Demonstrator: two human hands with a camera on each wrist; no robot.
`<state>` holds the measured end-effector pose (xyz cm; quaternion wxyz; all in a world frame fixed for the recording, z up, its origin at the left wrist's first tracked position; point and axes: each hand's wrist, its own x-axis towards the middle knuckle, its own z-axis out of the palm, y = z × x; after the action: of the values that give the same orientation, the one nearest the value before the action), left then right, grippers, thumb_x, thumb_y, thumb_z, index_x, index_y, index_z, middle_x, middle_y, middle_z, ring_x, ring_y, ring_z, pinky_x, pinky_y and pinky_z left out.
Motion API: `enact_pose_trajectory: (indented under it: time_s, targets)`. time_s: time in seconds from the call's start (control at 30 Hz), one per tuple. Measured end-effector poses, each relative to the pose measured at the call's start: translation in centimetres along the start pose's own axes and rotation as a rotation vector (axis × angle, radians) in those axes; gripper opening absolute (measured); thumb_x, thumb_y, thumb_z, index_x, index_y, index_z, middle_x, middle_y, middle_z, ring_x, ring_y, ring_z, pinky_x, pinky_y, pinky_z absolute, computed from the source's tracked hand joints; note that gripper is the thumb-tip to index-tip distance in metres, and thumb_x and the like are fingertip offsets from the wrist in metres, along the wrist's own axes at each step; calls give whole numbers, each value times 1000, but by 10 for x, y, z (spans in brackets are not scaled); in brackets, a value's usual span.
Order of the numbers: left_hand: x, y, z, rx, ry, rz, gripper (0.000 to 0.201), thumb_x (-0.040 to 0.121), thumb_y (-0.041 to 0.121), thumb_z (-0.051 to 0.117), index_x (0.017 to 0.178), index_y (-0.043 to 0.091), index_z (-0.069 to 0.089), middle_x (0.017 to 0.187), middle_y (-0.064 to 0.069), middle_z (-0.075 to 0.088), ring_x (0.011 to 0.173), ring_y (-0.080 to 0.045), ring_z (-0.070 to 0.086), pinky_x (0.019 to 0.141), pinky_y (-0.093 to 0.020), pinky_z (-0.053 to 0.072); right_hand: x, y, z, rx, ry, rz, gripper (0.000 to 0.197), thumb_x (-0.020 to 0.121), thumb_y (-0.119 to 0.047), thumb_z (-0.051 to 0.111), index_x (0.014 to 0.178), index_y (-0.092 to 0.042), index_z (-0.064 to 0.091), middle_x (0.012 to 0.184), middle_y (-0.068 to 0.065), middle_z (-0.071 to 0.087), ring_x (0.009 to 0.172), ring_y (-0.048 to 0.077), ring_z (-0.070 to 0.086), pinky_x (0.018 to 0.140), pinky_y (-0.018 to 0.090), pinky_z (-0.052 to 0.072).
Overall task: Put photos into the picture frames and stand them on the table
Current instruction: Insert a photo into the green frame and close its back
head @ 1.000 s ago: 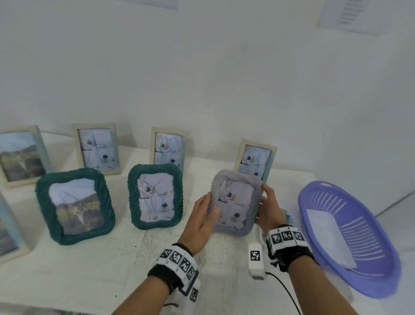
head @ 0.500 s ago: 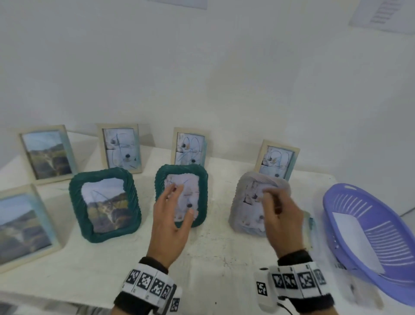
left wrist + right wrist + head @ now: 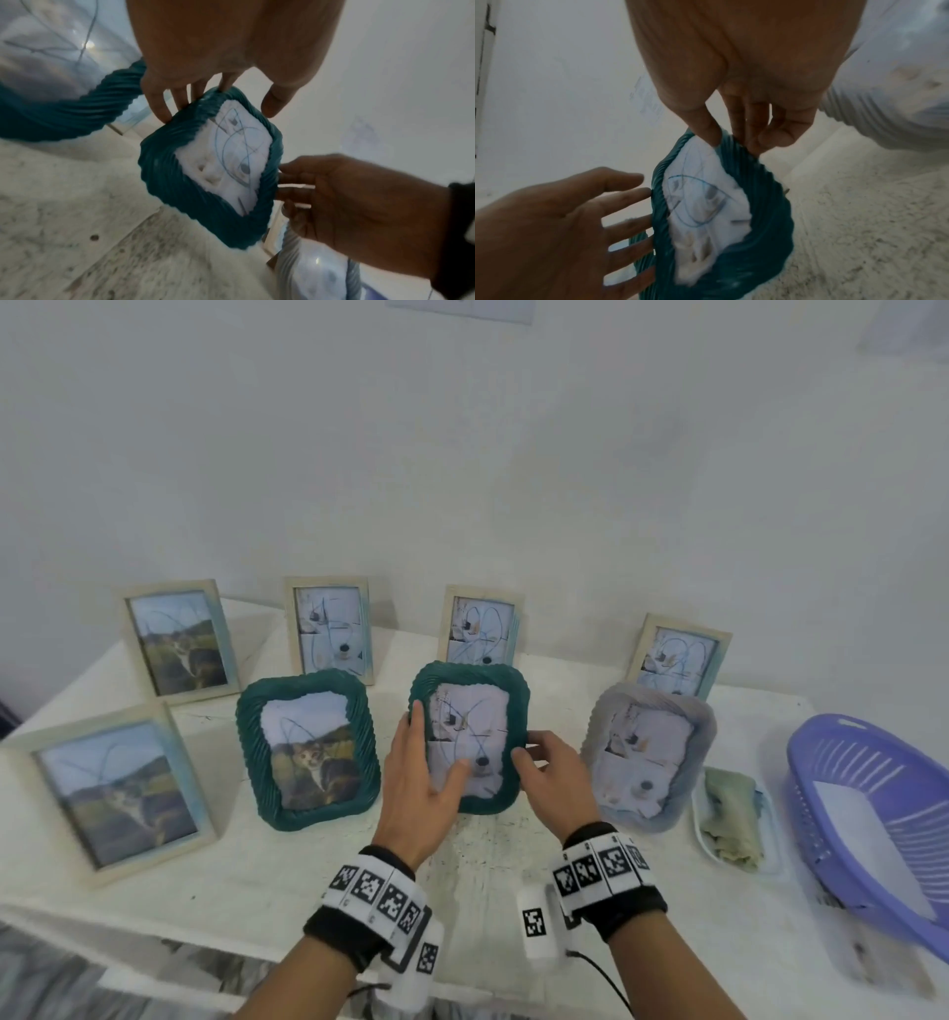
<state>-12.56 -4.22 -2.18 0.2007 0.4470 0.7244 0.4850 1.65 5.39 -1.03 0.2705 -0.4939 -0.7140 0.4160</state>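
We see the teal frame [image 3: 470, 737] with a pale scribbled photo [image 3: 470, 744] standing in the front row of the counter [image 3: 257, 875], between a second teal frame [image 3: 308, 749] holding a cat photo and a grey frame [image 3: 649, 757].

The left hand [image 3: 418, 793] lies along its left side, fingers [image 3: 417, 726] straight and slightly spread on the left border, thumb over the lower part of the photo. The right hand [image 3: 552, 778] meets the right edge; its thumb and curled fingers pinch the border.

The right wrist view alone shows that pinch closely: the thumb [image 3: 703, 125] presses on the front rim of the teal frame [image 3: 765, 203] while the fingers go behind it. The left wrist view shows the left hand's fingers [image 3: 164, 101] touching the corner of the teal frame [image 3: 180, 182], thumb held clear of it. Whether the frame's base rests on the counter, we cannot tell; both wrist views are blurred.

Only the head view shows the surroundings: four light wooden frames [image 3: 328, 629] along the wall, a fifth [image 3: 113, 788] at front left, a folded greenish cloth [image 3: 732, 814] on a small tray, and a purple basket [image 3: 842, 757], cut off at the right edge, holding a white sheet [image 3: 862, 839].
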Motion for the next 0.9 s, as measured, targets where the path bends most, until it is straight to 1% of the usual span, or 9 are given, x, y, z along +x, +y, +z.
enact_pose_trajectory:
  time_s: [0.1,0.2,0.3,0.37,0.5,0.6,0.67,0.77,0.9]
  targets:
    - [-11,5,-15,-52,-23,16,70,96,34,57,154,31,18,156,7,29,141,-8,29,117,-39,30,-18,-2,-13,106,103,-69,13,94,-20,57,83,-15,56,78,-7,59,65,1,52,57,10,40]
    - [-26,13,-21,-124,-93,-7,60,94,40,57,149,34,33,145,14,45,127,-6,48,104,-43,48,-41,5,-24,430,60,-17,30,93,-21,57,74,-5,41,73,6,45,68,11,43,65,24,37]
    - [-45,27,-12,-149,-191,-32,62,91,52,57,147,37,35,138,16,49,121,-4,52,101,-41,50,-61,28,-31,737,21,120,38,86,-38,57,111,-9,59,115,2,64,108,19,58,95,41,43]
    - [-56,35,2,-132,-244,-19,70,89,54,59,149,35,31,139,15,47,125,-6,48,105,-41,46,-75,44,-37,843,46,181,45,91,-34,54,134,-20,52,136,2,57,125,22,53,106,48,40]
    - [-74,54,35,-68,-354,-51,90,82,56,67,153,31,18,149,15,34,135,-2,34,114,-26,28,-105,56,-57,895,77,165,29,99,-9,46,125,-18,54,128,8,63,117,26,60,98,47,46]
    - [-87,62,62,-111,-389,-80,118,62,79,70,154,35,12,154,21,24,141,-2,27,118,-34,27,-123,60,-70,944,69,170,24,96,-6,50,119,-11,53,122,16,65,114,34,60,92,46,49]
    - [-92,63,79,-156,-402,-91,122,56,80,75,153,41,11,157,17,26,143,-6,29,117,-44,31,-133,63,-77,954,59,183,26,95,-13,55,121,-7,54,122,19,64,115,35,60,96,49,48]
    - [-102,71,98,-186,-430,-89,125,54,77,79,152,41,11,156,15,27,143,-7,29,116,-43,32,-145,62,-89,908,-2,199,47,89,-38,59,120,-2,55,119,22,64,113,39,59,96,53,48]
    - [-111,90,97,-315,-497,-121,113,62,52,84,150,39,13,142,32,31,128,17,34,102,-9,36,-152,68,-105,853,-22,221,36,101,-34,37,113,-10,61,109,18,69,97,32,67,74,38,55]
